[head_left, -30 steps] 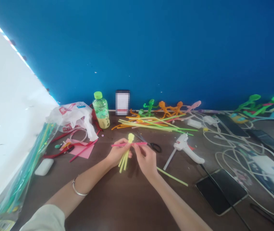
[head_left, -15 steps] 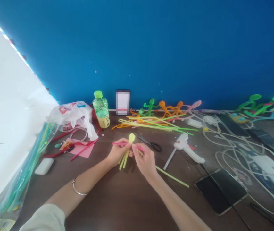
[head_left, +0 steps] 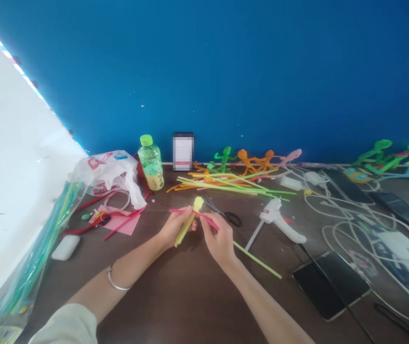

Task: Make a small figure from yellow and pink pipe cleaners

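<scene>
My left hand (head_left: pixel 178 225) is closed round a yellow pipe-cleaner figure (head_left: pixel 185 229), whose round head sticks up above the fingers and whose stems hang down below. A pink pipe cleaner (head_left: pixel 207 220) crosses just under the head, its left end showing over my left hand. My right hand (head_left: pixel 219 237) pinches the pink piece on the right side. A loose yellow-green stem (head_left: pixel 258 260) lies on the table, its upper end behind my right hand. Scissors (head_left: pixel 231 217) rest just beyond my right hand.
A glue gun (head_left: pixel 279 220), a black tablet (head_left: pixel 331 285) and tangled white cables lie right. Pipe cleaners (head_left: pixel 226 184) and small figures (head_left: pixel 249 161) line the back. Left are a bottle (head_left: pixel 151 165), plastic bag (head_left: pixel 105 169), pink paper (head_left: pixel 127 224) and white case (head_left: pixel 66 247).
The yellow figure has tilted, and its stems have come together. My right hand has moved slightly right and down, away from my left, with more of the pink piece showing between them.
</scene>
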Demonstrator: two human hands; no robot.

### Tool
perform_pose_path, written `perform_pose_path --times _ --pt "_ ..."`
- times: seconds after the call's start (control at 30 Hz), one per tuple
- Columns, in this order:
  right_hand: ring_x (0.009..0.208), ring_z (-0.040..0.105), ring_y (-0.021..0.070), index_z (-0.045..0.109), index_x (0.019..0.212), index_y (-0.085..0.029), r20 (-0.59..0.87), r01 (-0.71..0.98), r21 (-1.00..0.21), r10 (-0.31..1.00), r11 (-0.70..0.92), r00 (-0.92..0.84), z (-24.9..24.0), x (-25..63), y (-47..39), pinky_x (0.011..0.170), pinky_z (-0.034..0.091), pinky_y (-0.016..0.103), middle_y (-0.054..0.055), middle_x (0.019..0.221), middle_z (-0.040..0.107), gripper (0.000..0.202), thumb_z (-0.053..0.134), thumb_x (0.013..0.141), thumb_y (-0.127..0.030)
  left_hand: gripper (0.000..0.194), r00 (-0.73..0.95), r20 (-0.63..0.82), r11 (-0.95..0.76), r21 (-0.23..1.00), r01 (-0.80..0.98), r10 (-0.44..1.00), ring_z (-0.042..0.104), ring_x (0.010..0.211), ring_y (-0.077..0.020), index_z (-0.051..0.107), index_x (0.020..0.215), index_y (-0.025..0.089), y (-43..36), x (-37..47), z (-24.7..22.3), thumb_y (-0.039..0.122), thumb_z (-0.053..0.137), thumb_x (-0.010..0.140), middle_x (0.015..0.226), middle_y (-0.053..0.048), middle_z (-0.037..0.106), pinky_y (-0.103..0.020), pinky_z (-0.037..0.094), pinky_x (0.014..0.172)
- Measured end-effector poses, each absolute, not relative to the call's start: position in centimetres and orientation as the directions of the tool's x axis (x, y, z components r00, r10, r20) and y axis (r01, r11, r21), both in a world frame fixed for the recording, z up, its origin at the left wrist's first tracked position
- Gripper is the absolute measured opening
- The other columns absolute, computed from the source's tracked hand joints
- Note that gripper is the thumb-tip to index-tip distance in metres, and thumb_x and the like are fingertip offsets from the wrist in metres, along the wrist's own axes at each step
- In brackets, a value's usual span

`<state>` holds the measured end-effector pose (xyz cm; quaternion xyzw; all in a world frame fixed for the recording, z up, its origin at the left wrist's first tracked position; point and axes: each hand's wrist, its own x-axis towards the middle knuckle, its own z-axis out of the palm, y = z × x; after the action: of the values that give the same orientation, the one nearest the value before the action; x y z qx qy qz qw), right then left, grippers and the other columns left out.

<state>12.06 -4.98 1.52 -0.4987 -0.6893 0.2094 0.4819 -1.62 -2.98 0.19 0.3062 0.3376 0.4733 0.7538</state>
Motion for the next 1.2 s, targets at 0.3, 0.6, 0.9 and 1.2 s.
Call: perform_pose_path --times 0.3,0.6,0.9,1.2 --pt "0.060 0.062 0.0182 0.064 0.069 -0.016 0.201 0.313 -0.936 0.974 0.160 0.102 1.8 11.9 -4.7 0.058 0.048 0.027 0.005 0.062 0.066 0.028 0.050 0.080 -0.037 0.027 0.343 -0.196 0.360 0.773 -0.523 0.919 0.053 0.057 -0.0067 0.061 0.080 0.012 -3.2 -1.6 0.7 0.036 0.065 0.069 0.069 -0.002 0.059 -0.018 0.045 0.054" --pt "0.049 0.056 0.0142 0.057 0.053 -0.015 0.115 0.360 -0.929 0.990 0.079 0.079 1.7 12.1 -4.5 0.050 0.041 0.023 0.002 0.052 0.061 0.038 0.048 0.080 -0.040 0.033 0.272 -0.165 0.266 0.878 -0.397 0.948 0.055 0.052 -0.0090 0.064 0.083 0.010 -3.4 -1.5 0.6 0.039 0.065 0.067 0.057 -0.002 0.059 -0.022 0.048 0.057" --pt "0.073 0.061 0.0170 0.060 0.090 -0.015 0.341 0.798 -0.460 0.907 0.389 -0.246 2.2 11.7 -5.4 0.065 0.045 0.024 0.007 0.081 0.065 0.021 0.041 0.082 -0.015 0.031 0.126 -0.139 0.173 0.930 -0.324 0.982 0.055 0.052 -0.0085 0.062 0.072 0.009 -3.4 -1.2 1.0 0.040 0.062 0.069 0.053 0.000 0.058 -0.023 0.049 0.057" --pt "0.064 0.056 0.0146 0.059 0.086 -0.009 0.430 0.804 0.202 0.688 0.559 -0.585 3.4 12.2 -5.3 0.051 0.042 0.023 0.010 0.082 0.058 0.024 0.035 0.083 -0.005 0.028 0.033 -0.138 0.141 0.940 -0.310 0.990 0.055 0.050 -0.0087 0.059 0.067 0.010 -3.3 -0.9 0.6 0.038 0.064 0.067 0.054 0.002 0.055 -0.024 0.052 0.053"
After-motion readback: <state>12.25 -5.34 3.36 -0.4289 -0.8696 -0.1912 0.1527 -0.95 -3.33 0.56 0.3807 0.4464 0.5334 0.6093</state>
